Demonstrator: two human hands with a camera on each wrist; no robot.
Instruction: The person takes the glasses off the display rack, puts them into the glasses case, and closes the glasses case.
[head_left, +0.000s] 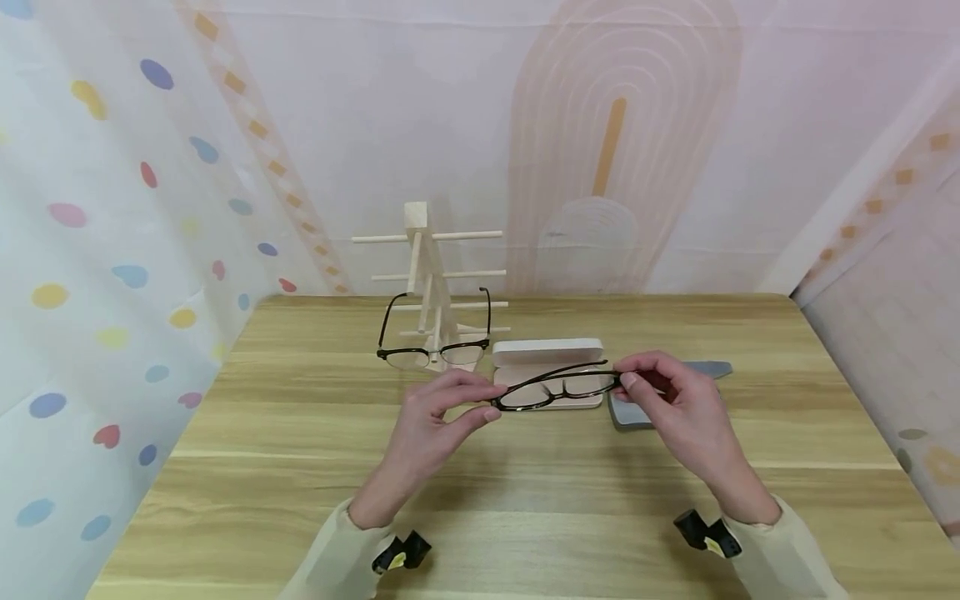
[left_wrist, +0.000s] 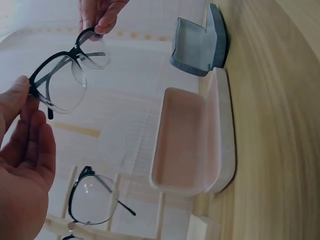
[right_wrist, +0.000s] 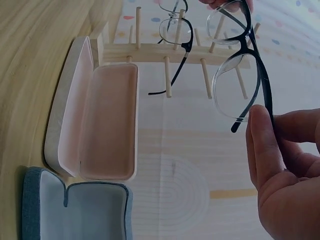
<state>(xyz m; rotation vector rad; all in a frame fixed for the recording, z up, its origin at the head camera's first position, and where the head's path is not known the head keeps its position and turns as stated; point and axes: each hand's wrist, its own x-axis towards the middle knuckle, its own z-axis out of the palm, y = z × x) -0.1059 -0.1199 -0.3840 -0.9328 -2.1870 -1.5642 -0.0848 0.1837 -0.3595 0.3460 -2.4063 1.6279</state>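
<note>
Black-framed eyeglasses with clear lower rims are held up between both hands, their temples folded behind the lenses. My left hand pinches one end of the frame between thumb and fingers. The other end is pinched by my right hand. Behind and below the glasses lies a white glasses case with pink lining, its lid up. A grey-blue glasses case, also open, lies beside it, partly behind my right hand in the head view.
A wooden glasses stand with several pegs rises at the back of the wooden table. A second pair of glasses with dark brows hangs on it, temples spread. A patterned curtain closes off the back and sides.
</note>
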